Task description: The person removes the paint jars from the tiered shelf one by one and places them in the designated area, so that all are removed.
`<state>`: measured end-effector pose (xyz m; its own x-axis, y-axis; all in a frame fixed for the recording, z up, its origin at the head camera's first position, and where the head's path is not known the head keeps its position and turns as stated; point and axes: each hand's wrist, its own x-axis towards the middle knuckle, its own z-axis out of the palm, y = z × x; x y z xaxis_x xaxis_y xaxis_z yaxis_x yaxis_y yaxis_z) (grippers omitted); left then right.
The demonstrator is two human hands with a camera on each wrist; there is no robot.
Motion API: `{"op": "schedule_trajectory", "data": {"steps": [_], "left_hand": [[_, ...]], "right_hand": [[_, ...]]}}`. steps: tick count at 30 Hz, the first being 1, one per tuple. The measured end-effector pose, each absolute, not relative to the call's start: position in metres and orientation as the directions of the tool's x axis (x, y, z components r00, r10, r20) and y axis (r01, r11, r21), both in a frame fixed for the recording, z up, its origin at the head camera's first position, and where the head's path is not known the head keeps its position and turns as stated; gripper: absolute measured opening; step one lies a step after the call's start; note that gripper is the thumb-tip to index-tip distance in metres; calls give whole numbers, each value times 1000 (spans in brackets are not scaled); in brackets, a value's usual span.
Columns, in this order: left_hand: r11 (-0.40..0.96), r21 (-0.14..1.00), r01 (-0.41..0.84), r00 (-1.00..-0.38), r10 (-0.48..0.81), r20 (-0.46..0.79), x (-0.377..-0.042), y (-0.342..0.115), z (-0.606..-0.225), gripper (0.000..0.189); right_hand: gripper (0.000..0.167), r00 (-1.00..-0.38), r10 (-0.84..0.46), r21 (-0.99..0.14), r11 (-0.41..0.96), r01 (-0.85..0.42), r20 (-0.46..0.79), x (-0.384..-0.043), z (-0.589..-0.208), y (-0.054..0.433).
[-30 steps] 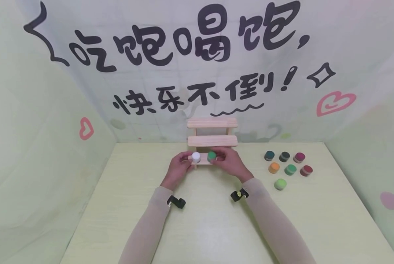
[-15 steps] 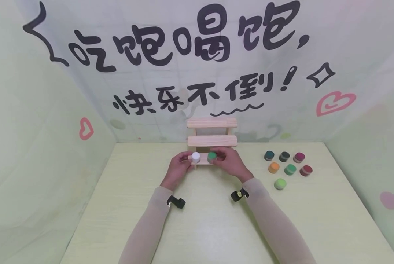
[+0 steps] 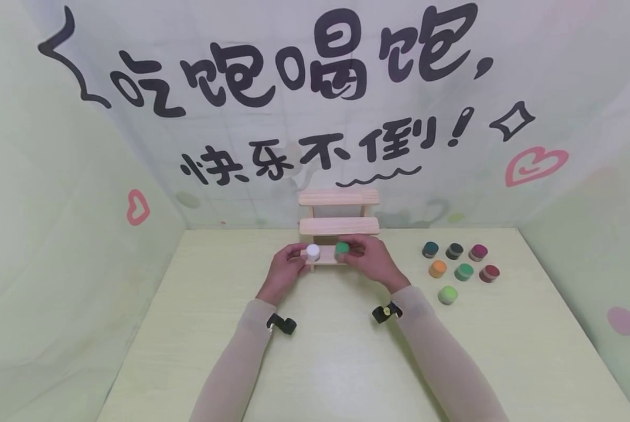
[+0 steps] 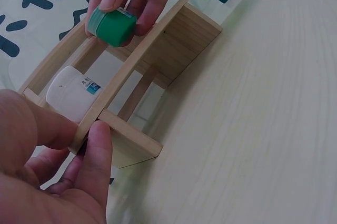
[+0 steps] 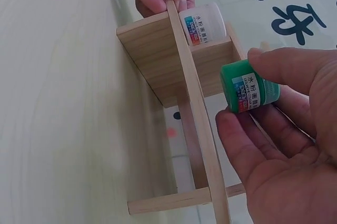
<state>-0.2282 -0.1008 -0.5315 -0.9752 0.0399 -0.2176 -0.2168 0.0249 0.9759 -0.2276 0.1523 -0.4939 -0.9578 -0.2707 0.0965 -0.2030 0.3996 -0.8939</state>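
Note:
My left hand (image 3: 283, 272) grips the left end of the lowest step of a small wooden tiered stand (image 3: 339, 225). Just inside that end stands a white paint jar (image 3: 313, 252), close to my fingers; in the left wrist view the white jar (image 4: 71, 92) sits upright on the step. Thumb and fingertips of my right hand (image 3: 374, 261) pinch a green paint jar (image 3: 341, 250), some way right of the white one. Seen from the right wrist, the green jar (image 5: 247, 86) has a printed label and is held at the step; whether it touches the board I cannot tell.
Several other paint jars stand on the table at the right, among them an orange jar (image 3: 438, 269), a light green jar (image 3: 448, 295) and a dark red jar (image 3: 489, 273). A printed cloth backdrop (image 3: 241, 193) hangs right behind the stand.
My right hand has shifted slightly to the right along the lowest step with the green paint jar. The left hand and the white paint jar have stayed in place.

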Motion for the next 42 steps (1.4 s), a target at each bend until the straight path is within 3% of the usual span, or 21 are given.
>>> {"op": "schedule_trajectory", "data": {"steps": [42], "left_hand": [[-42, 985, -167, -984, 70, -163, -223, -101, -543, 39]], "right_hand": [[45, -960, -237, -932, 291, -214, 147, -205, -477, 185]]}}
